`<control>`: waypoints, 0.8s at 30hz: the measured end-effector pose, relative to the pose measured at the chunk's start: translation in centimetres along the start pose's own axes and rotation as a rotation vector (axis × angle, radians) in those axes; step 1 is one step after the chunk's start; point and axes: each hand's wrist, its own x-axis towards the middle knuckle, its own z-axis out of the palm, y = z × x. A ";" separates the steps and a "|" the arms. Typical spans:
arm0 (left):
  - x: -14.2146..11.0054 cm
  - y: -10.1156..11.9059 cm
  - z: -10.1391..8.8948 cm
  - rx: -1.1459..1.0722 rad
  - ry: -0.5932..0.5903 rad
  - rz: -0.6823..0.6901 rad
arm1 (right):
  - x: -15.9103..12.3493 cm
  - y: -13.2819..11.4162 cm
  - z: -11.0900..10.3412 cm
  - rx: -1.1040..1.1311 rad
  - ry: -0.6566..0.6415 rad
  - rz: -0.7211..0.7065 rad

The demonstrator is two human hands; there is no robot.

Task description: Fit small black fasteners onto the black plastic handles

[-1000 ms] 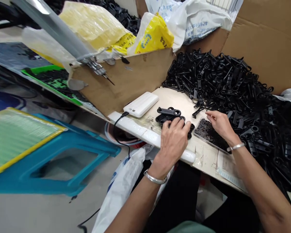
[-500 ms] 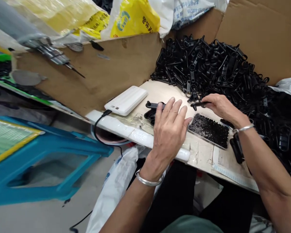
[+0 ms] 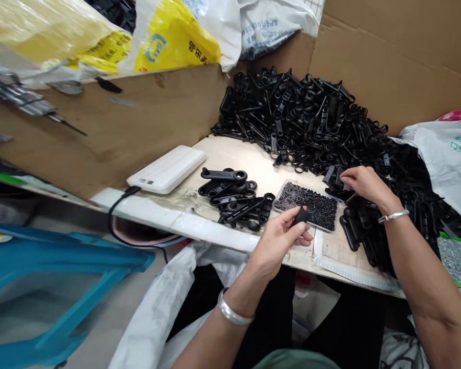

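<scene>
My left hand (image 3: 278,237) pinches a small, dark, flat-sided plastic piece (image 3: 301,216) at the near edge of a clear tray of tiny black parts (image 3: 305,205). My right hand (image 3: 364,185) is closed at the fingertips on a black plastic piece (image 3: 336,177), over the right side of the bench; its full shape is partly hidden. Left of the tray lies a small heap of black lever-shaped plastic parts (image 3: 234,197), some with ring ends. Several smooth black pieces (image 3: 353,230) lie below my right wrist.
A large mound of black parts (image 3: 292,118) fills the back, against cardboard (image 3: 392,56). A white power bank (image 3: 167,169) with a black cable lies left. An electric screwdriver (image 3: 30,100) hangs at the far left. A green-rimmed tray of metal bits (image 3: 459,261) stands right.
My left hand has left the small heap and turned over, now with a black piece in its fingers. My right hand has moved away from the tray's far edge. The view has swung right.
</scene>
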 end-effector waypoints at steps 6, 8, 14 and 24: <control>-0.3 0.6 0.2 -0.219 -0.008 -0.102 | 4.4 -1.7 1.9 -0.119 0.003 0.115; -0.2 0.4 0.2 -0.244 -0.010 -0.106 | 5.8 -2.9 3.3 -0.128 0.014 0.132; 0.0 -0.2 0.1 -0.259 0.007 -0.078 | 8.4 -5.2 7.0 -0.061 0.104 0.211; -0.2 -0.9 0.4 -0.331 0.035 -0.060 | 4.7 -3.2 2.9 0.425 0.083 0.237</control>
